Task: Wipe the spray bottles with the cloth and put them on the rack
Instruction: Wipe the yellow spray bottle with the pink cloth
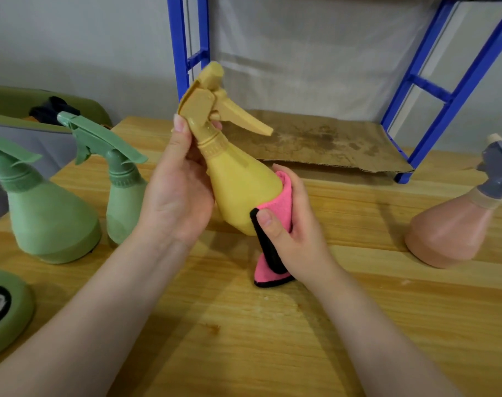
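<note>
I have the yellow bottle tilted in mid-frame, off the table. My left hand is curled round its neck just under the trigger head; my right hand pinches the pink cloth against the lower right flank of the body, so both hands are closed on something.

I'd judge the bottle light, stiff moulded plastic and rather smooth on its cone. The ribbed collar at the neck is the sure place to hold it, and the wide base should stand steadily. The cloth is soft and floppy, with a black edge hanging below my thumb.

The rack, a blue frame at upper centre and right, carries a stained cardboard sheet on its low shelf, with no bottle visible there yet. Two green bottles wait at left, a pink bottle at right.

I can't see the yellow bottle's base or far side, nor whether it holds liquid. The rack's upper shelves are cut off.
</note>
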The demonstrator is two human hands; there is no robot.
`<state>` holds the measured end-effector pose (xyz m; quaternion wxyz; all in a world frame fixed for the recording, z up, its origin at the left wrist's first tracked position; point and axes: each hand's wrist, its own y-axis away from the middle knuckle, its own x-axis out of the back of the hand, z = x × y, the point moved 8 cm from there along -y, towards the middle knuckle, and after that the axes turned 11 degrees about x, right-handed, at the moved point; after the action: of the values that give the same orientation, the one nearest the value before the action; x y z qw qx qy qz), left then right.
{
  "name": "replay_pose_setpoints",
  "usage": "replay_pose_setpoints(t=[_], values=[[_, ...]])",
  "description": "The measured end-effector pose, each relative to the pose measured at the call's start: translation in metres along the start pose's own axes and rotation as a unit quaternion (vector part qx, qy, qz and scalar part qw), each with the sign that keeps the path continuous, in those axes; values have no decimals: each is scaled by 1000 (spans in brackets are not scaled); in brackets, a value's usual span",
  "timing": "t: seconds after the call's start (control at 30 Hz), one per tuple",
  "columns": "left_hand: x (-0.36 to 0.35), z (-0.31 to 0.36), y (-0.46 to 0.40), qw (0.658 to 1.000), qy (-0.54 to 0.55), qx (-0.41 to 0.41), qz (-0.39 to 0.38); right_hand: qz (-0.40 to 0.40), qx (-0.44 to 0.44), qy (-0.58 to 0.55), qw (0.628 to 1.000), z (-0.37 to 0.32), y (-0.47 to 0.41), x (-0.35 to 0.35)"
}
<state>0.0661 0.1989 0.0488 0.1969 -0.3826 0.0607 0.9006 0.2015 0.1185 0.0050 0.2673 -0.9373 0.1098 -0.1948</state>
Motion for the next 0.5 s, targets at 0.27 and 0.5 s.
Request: replay_pose_setpoints(t=[0.27,0.5], values=[[10,2,-3,997,67,-3,41,-18,-16,-57,998,0,-2,-5],[-8,3,2,997,-78,-2,-9,-48,16,12,999,-16,-2,-6]])
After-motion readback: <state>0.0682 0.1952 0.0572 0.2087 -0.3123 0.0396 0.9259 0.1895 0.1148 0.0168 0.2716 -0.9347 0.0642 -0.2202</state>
